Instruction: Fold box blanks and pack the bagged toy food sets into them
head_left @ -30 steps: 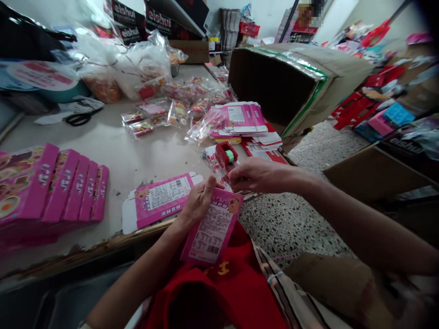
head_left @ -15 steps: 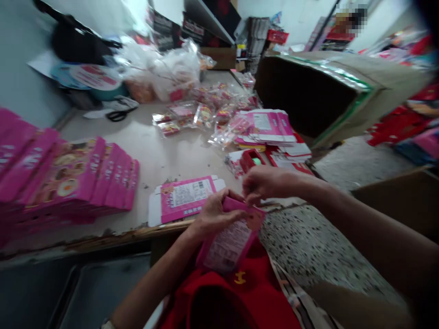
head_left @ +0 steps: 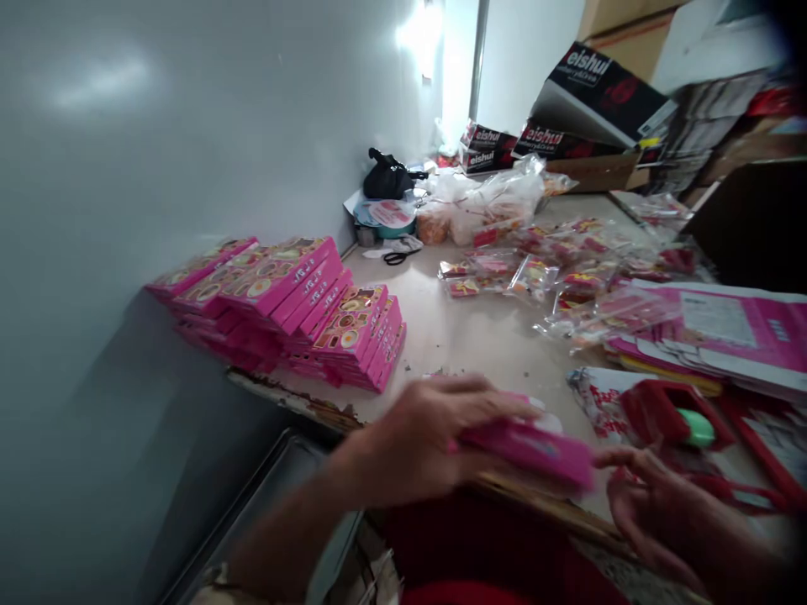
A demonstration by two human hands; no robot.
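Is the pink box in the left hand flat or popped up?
Popped up: the pink box in the left hand shows a thick side. It's too blurry to tell if its end is shut.

A slim, bright-pink cardboard box (head_left: 545,452) is clasped in the left hand (head_left: 429,437), by the front edge of the pale table (head_left: 425,315); its narrow side shows lettering too blurred for me to read. It slopes gently; the free end sits lower.

Packing workshop: stacked pink boxes (head_left: 290,313)
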